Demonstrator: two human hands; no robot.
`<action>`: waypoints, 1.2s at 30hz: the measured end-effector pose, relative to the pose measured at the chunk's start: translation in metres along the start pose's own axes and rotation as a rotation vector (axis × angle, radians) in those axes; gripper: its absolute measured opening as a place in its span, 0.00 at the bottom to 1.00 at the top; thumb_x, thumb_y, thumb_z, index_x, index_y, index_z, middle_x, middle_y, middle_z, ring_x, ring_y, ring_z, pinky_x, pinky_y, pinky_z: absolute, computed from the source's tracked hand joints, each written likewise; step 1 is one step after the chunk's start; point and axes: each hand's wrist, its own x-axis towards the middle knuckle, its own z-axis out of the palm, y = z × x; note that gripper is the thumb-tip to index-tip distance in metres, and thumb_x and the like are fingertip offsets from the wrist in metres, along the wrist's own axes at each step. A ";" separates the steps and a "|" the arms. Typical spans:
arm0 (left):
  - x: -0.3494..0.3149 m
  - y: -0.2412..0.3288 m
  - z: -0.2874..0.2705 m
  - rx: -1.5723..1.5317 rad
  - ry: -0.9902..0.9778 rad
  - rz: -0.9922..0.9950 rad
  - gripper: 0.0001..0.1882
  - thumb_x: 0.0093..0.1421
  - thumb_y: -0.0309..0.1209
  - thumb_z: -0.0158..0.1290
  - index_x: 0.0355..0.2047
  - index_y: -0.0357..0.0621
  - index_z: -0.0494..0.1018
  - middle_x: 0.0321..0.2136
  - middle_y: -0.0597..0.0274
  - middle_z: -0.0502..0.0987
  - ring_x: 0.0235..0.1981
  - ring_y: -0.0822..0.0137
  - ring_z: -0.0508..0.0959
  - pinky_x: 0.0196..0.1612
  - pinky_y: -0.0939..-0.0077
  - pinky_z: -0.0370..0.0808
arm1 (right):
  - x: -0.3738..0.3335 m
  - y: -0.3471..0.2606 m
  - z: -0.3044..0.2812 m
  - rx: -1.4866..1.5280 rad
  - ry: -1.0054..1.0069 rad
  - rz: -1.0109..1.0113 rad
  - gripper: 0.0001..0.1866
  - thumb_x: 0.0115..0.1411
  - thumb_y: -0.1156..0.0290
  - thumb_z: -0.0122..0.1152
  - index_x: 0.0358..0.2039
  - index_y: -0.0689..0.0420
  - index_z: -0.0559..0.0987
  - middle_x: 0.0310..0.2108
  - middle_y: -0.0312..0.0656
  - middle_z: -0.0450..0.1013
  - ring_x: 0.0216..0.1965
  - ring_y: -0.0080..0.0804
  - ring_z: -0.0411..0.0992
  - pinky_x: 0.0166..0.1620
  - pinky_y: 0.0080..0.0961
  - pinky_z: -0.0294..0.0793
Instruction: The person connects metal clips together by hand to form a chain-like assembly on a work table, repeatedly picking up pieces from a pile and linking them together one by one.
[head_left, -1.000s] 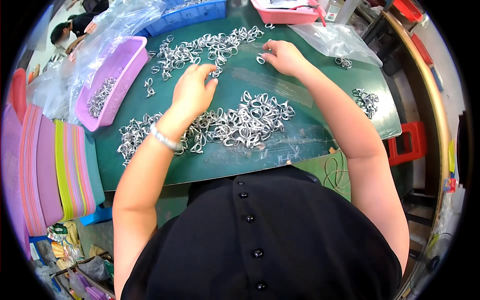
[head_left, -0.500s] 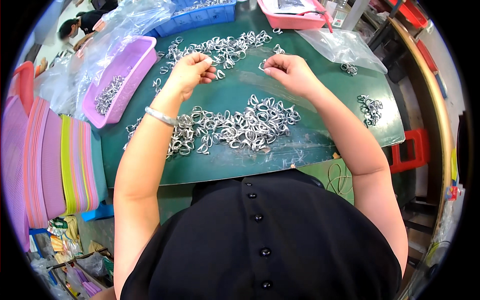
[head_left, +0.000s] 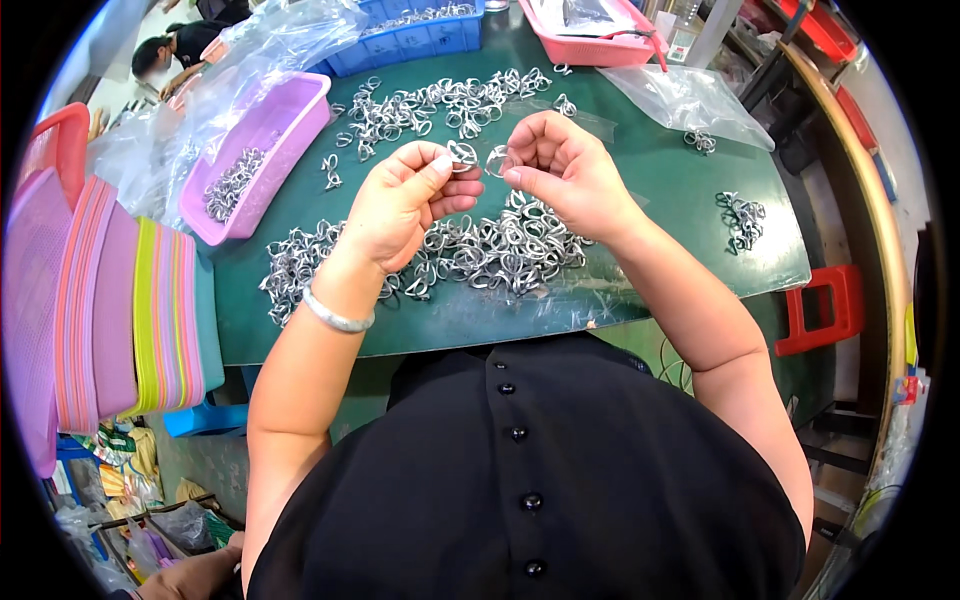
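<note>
My left hand (head_left: 400,205) pinches a silvery metal ring (head_left: 461,156) between thumb and fingertips. Close beside it, my right hand (head_left: 568,180) has its thumb and fingers closed on another metal ring (head_left: 495,161). The two rings are nearly touching above the green table. Below my hands spreads a heap of similar rings (head_left: 515,248), partly covered by my left hand and wrist. Beyond my hands lies a second, looser heap of rings (head_left: 440,100). A few linked rings (head_left: 331,172) lie left of my left hand.
A purple basket (head_left: 290,135) with some rings stands at left. A blue crate (head_left: 420,38) and a pink tray (head_left: 585,45) are at the back. Small ring clusters (head_left: 740,222) and a plastic bag (head_left: 690,100) lie right. Stacked baskets (head_left: 115,300) stand left; another person (head_left: 190,45) works far left.
Both hands have come together over the middle of the table; the left moved right and nearer, the right moved left. Each now holds a ring close to the other.
</note>
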 end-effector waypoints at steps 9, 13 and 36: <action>-0.026 0.001 0.014 0.061 0.063 0.135 0.05 0.57 0.26 0.45 0.33 0.38 0.66 0.34 0.56 0.72 0.36 0.66 0.74 0.40 0.75 0.72 | -0.008 -0.004 0.015 0.125 0.007 0.035 0.10 0.49 0.83 0.55 0.32 0.60 0.67 0.27 0.35 0.69 0.31 0.19 0.68 0.35 0.16 0.68; -0.036 -0.001 0.013 0.066 0.096 0.190 0.05 0.56 0.23 0.46 0.34 0.36 0.67 0.34 0.56 0.72 0.36 0.66 0.74 0.41 0.74 0.72 | -0.013 -0.010 0.026 -0.428 0.078 -0.304 0.09 0.47 0.82 0.56 0.30 0.60 0.69 0.25 0.39 0.70 0.29 0.24 0.70 0.31 0.20 0.69; -0.068 -0.004 0.013 0.309 0.185 0.525 0.06 0.53 0.16 0.48 0.32 0.34 0.70 0.37 0.57 0.71 0.36 0.72 0.73 0.40 0.82 0.71 | -0.022 -0.027 0.056 -0.742 0.093 -0.591 0.12 0.43 0.82 0.56 0.31 0.60 0.69 0.26 0.44 0.69 0.28 0.41 0.69 0.30 0.30 0.68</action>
